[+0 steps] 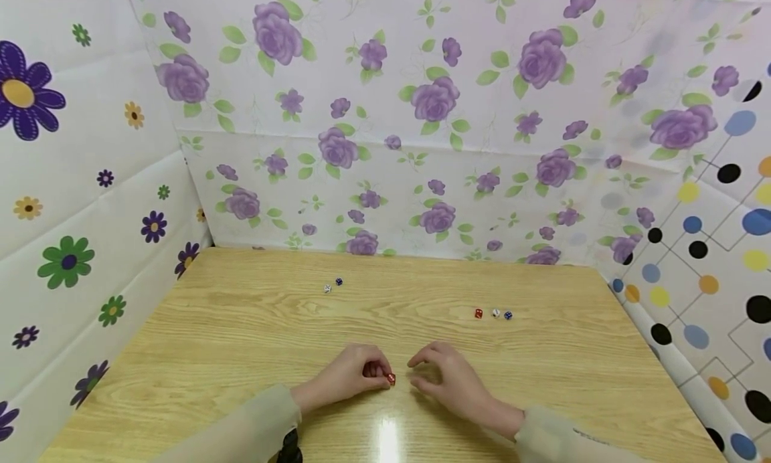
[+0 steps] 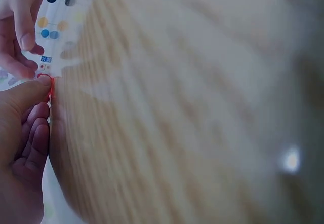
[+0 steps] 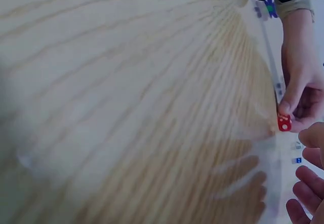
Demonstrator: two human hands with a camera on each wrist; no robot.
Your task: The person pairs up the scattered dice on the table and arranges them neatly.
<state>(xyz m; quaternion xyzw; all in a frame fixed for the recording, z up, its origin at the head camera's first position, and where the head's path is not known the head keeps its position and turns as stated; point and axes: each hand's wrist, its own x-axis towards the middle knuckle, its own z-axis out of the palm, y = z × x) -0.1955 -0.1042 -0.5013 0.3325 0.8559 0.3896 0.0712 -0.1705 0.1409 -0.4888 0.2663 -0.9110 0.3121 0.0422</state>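
Between thumb and fingertips, my left hand (image 1: 352,374) pinches a red die (image 1: 391,379) low over the middle of the table, near the front. White pips on the red die (image 3: 284,122) show in the right wrist view. To its right, my right hand (image 1: 452,383) holds nothing; its thumb and fingers are parted and face the die across a small gap. In the left wrist view the left thumb partly covers the red die (image 2: 50,84).
On the wooden table (image 1: 253,329), a white die (image 1: 328,288) and a blue die (image 1: 339,282) lie at the back left. A red die (image 1: 478,313), a white die (image 1: 496,312) and a blue die (image 1: 508,315) form a row at right. Patterned cloth (image 1: 385,148) encloses the table.
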